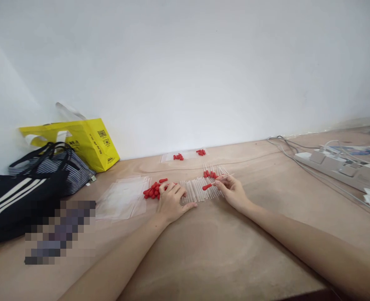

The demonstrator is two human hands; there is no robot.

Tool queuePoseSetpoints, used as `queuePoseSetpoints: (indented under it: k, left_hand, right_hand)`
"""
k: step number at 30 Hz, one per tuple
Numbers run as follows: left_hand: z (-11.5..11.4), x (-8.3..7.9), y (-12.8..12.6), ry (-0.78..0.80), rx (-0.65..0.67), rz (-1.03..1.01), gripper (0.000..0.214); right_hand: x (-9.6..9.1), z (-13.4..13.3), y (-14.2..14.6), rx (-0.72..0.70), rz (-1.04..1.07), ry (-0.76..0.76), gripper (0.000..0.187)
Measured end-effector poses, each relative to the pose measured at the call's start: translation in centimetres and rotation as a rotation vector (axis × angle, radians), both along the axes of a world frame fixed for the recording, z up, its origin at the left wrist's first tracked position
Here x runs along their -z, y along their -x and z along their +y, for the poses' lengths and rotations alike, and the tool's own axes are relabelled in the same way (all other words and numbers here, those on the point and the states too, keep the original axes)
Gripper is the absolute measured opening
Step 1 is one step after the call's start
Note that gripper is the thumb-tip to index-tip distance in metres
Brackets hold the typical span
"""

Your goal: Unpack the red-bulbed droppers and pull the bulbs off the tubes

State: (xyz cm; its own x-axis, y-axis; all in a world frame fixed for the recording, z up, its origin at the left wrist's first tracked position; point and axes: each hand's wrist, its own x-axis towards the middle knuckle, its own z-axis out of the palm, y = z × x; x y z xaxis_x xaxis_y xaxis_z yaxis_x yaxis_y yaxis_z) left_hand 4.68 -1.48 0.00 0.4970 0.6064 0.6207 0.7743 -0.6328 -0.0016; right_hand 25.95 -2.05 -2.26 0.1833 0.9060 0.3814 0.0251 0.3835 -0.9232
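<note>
My left hand (171,201) rests on the wooden table (222,251), its curled fingertips touching a small heap of red rubber caps (152,190). My right hand (231,190) pinches a clear thin tube with a red cap on its left end (214,182), held just above a row of clear tubes (197,190) lying side by side between the hands. More capped tubes (212,172) lie just beyond. A stack of clear plastic bags (122,201) lies left of the red caps.
A yellow bag (87,142) and a black striped tote (24,188) stand at the left by the white wall. Further red caps (187,154) lie on a clear bag near the wall. A white power strip with cables (338,167) lies at the right.
</note>
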Motion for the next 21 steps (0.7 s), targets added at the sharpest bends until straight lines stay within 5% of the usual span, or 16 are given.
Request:
queuePoseSetpoints:
  k: [6, 15, 18, 21]
  left_hand:
    - [-0.3, -0.1, 0.6, -0.023, -0.001, -0.015, 0.034]
    - [-1.6, 0.0, -1.4, -0.04, 0.111, -0.051, 0.018]
    - [-1.5, 0.1, -1.2, -0.086, 0.087, -0.062, 0.015]
    - [-1.3, 0.2, -1.0, -0.12, 0.069, -0.053, 0.013]
  right_hand:
    - [-1.0, -0.3, -0.1, -0.07, 0.038, 0.081, 0.035]
    - [-0.9, -0.9, 2.0, -0.402, 0.012, 0.061, 0.03]
    - [-0.7, -0.7, 1.4, -0.352, -0.121, 0.03, 0.028]
    - [-0.8, -0.6, 0.6, -0.185, -0.465, -0.149, 0.022]
